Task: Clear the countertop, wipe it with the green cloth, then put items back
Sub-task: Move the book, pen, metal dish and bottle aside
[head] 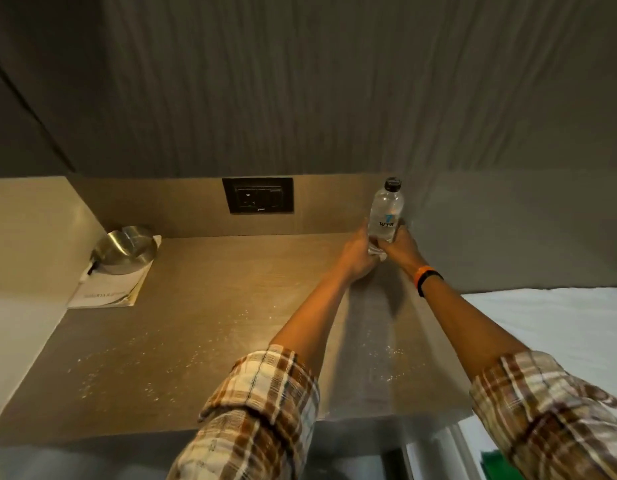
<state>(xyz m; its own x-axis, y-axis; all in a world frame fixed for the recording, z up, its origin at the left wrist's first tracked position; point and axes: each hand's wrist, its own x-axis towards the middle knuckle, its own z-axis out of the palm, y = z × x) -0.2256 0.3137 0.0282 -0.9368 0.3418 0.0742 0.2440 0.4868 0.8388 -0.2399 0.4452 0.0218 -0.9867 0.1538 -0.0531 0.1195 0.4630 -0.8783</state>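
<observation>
A clear water bottle (386, 213) with a black cap stands upright at the back right of the brown countertop (213, 323). My left hand (355, 252) and my right hand (400, 247) both wrap around its lower half. White crumbs or droplets are scattered over the front of the countertop. A steel bowl (125, 251) rests on a white booklet (107, 289) at the back left. A bit of green, perhaps the cloth (495, 467), shows at the bottom right edge.
A black socket panel (258, 195) is set in the back wall. A white bed sheet (549, 334) lies just right of the countertop. Walls close the counter at the left and back, with a dark cabinet overhead.
</observation>
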